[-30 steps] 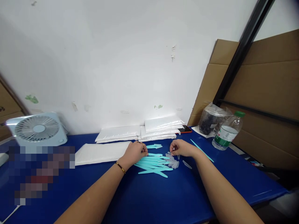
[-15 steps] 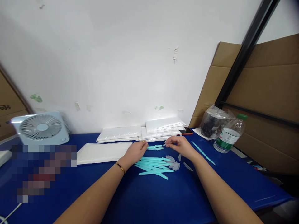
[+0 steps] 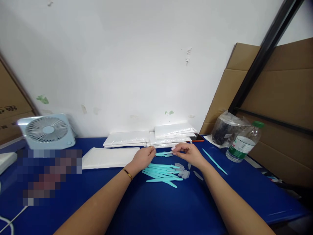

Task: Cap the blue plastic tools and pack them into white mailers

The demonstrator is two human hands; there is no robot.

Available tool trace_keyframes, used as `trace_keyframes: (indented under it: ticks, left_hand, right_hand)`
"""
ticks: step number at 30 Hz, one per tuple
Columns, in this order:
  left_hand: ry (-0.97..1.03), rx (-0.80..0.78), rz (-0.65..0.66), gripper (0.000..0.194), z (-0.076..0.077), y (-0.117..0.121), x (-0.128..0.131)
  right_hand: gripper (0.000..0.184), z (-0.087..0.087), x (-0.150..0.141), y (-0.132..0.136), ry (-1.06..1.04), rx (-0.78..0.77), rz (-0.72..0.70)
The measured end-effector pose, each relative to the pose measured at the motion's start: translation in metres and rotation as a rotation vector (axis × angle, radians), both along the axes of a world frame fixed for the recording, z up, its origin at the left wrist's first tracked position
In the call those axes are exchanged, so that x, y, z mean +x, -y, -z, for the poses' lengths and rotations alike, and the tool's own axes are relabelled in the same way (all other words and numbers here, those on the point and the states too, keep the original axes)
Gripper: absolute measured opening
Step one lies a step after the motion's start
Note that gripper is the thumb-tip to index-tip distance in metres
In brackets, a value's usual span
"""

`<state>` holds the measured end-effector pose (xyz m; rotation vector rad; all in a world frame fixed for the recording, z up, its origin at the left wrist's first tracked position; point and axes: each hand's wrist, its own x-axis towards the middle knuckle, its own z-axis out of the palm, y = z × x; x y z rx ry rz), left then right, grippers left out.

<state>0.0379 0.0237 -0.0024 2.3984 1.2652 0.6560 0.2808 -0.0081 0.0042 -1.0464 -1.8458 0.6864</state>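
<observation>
A pile of turquoise plastic sticks (image 3: 160, 172) lies on the blue table (image 3: 151, 209), with several small clear caps (image 3: 183, 172) at its right end. My left hand (image 3: 143, 157), closed, pinches one turquoise stick (image 3: 163, 153) just above the pile. My right hand (image 3: 188, 152) is closed at the stick's other end, its fingertips pinched on a small clear cap there. A gold bracelet sits on my left wrist.
White padded envelopes (image 3: 149, 138) are stacked at the wall, one more (image 3: 107, 157) to the left. A small fan (image 3: 47, 130) stands far left. A lone turquoise stick (image 3: 214, 161), a water bottle (image 3: 244, 143), a plastic bag (image 3: 226, 129) and cardboard (image 3: 274, 104) are on the right.
Both hands rose from the pile. My left hand lifted one turquoise stick and my right hand brought a clear cap up to its tip.
</observation>
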Motion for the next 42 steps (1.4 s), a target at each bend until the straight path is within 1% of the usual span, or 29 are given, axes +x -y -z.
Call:
trace_keyframes:
  ticks: [4, 6, 7, 9, 11, 12, 13, 15, 16, 18, 21, 23, 26, 29, 32, 35, 37, 39, 42]
  left_hand:
    - [0.023, -0.017, 0.045, 0.035, 0.000, 0.004, 0.004]
    - [0.049, -0.021, 0.080, 0.034, 0.000, 0.004, 0.005]
    - [0.061, 0.011, 0.074, 0.030, 0.000, 0.004, 0.005]
    - [0.069, 0.125, 0.007, 0.022, 0.000, 0.003, 0.004]
    - [0.040, 0.199, -0.041, 0.021, -0.001, 0.003, 0.002]
    - [0.016, 0.185, -0.018, 0.020, -0.002, 0.003, 0.001]
    - [-0.014, 0.146, 0.033, 0.018, -0.002, 0.003, 0.001]
    - [-0.073, 0.063, 0.144, 0.016, -0.003, 0.004, 0.000]
    - [-0.102, 0.037, 0.179, 0.015, -0.003, 0.005, 0.000]
    - [-0.159, 0.018, 0.206, 0.015, -0.001, 0.006, 0.001]
    - [-0.224, 0.024, 0.189, 0.016, 0.003, 0.005, 0.003]
    - [-0.247, 0.050, 0.151, 0.020, 0.005, 0.003, 0.004]
    - [-0.241, 0.075, 0.104, 0.027, 0.005, 0.003, 0.003]
    - [-0.197, 0.031, 0.140, 0.022, 0.002, 0.005, 0.002]
    - [-0.184, -0.035, 0.173, 0.020, 0.001, 0.006, 0.003]
    - [-0.158, -0.038, 0.145, 0.027, 0.005, 0.004, 0.003]
    - [-0.123, -0.045, 0.116, 0.025, 0.008, 0.001, 0.002]
    - [-0.096, -0.065, 0.089, 0.022, 0.010, -0.001, 0.000]
    - [-0.091, -0.072, 0.076, 0.022, 0.009, -0.002, -0.002]
  right_hand:
    - [0.017, 0.001, -0.014, 0.003, -0.013, 0.008, -0.040]
    - [0.017, 0.004, -0.017, 0.002, 0.000, 0.006, -0.038]
    - [0.017, 0.006, -0.016, 0.000, 0.007, -0.006, -0.023]
    - [0.020, 0.012, -0.010, -0.005, 0.021, -0.067, 0.036]
    - [0.021, 0.017, -0.001, -0.012, 0.064, -0.150, 0.121]
    - [0.021, 0.019, 0.004, -0.015, 0.103, -0.178, 0.168]
    - [0.021, 0.019, 0.009, -0.017, 0.154, -0.184, 0.212]
    - [0.019, 0.016, 0.017, -0.017, 0.272, -0.142, 0.274]
    - [0.018, 0.013, 0.020, -0.015, 0.331, -0.119, 0.280]
    - [0.017, 0.006, 0.024, -0.010, 0.438, -0.130, 0.222]
    - [0.020, -0.001, 0.025, -0.001, 0.536, -0.259, 0.073]
    - [0.022, 0.000, 0.024, 0.001, 0.546, -0.327, 0.029]
    - [0.021, 0.004, 0.021, 0.001, 0.519, -0.375, 0.026]
    - [0.015, 0.007, 0.020, 0.000, 0.498, -0.369, 0.029]
    - [0.013, 0.007, 0.020, 0.001, 0.514, -0.316, 0.028]
    - [0.013, 0.004, 0.022, 0.000, 0.536, -0.229, 0.048]
    - [0.013, 0.002, 0.023, 0.000, 0.529, -0.196, 0.062]
    - [0.015, 0.001, 0.024, 0.001, 0.498, -0.226, 0.051]
    - [0.016, -0.001, 0.023, 0.002, 0.434, -0.317, 0.003]
